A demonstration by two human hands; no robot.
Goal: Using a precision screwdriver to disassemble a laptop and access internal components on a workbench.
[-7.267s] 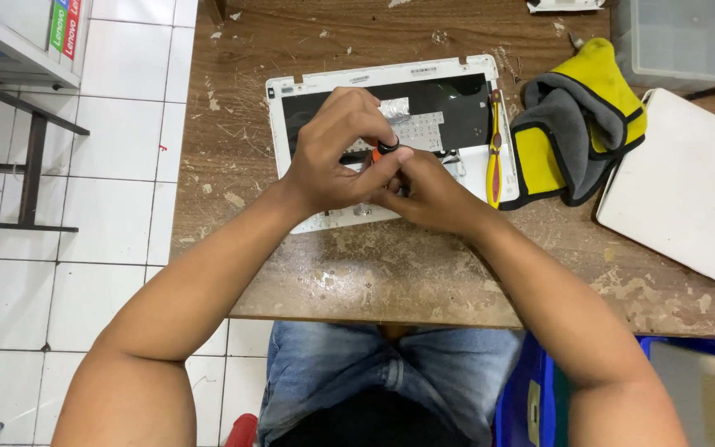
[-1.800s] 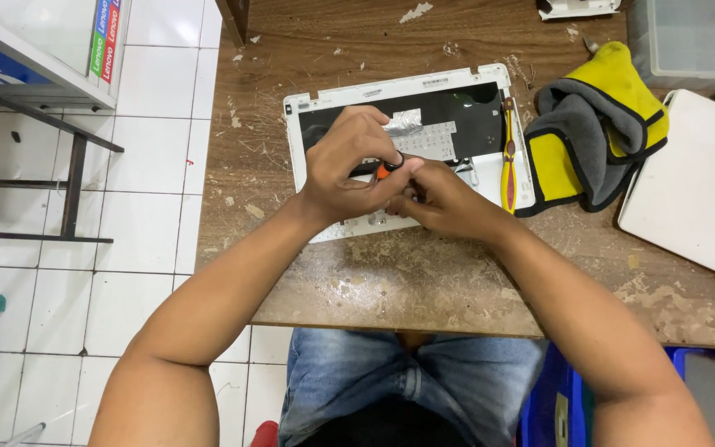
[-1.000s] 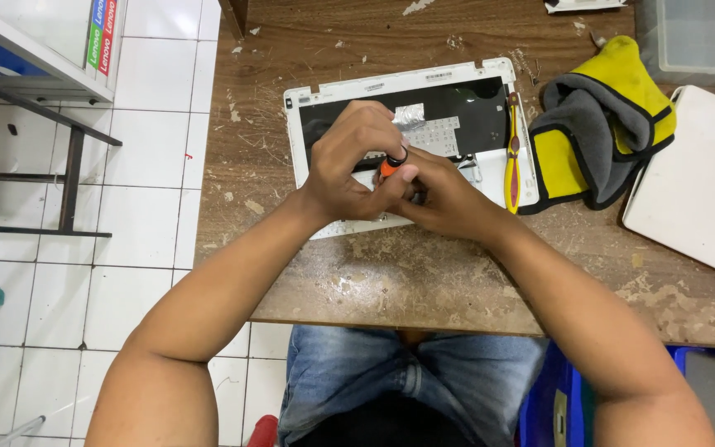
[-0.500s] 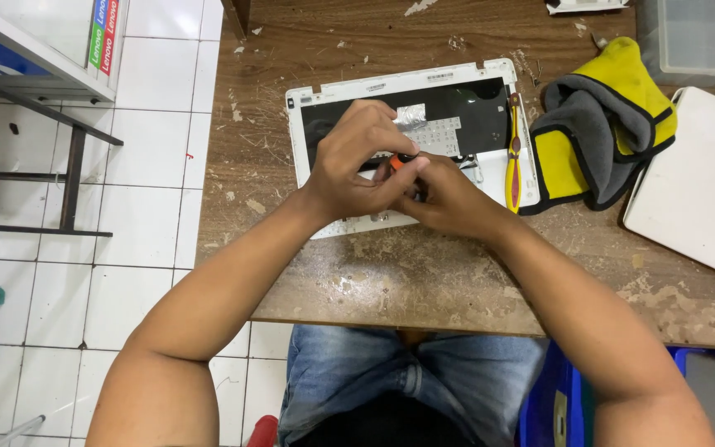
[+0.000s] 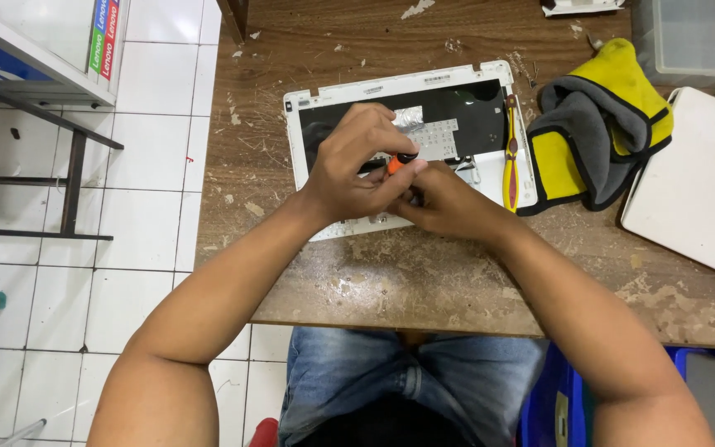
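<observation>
In the middle of the frame I saw both hands together over the opened white laptop base [image 5: 349,103], which lay on the worn wooden desk [image 5: 457,273]. The left hand [image 5: 353,165] was closed around a small screwdriver with an orange handle [image 5: 396,162], and the right hand [image 5: 448,203] touched it from below; what its fingers gripped I could not tell. A yellow tool [image 5: 511,157] lay on the right edge of the base. At the upper right were a yellow and grey cloth [image 5: 597,124] and a white closed laptop [image 5: 701,186].
</observation>
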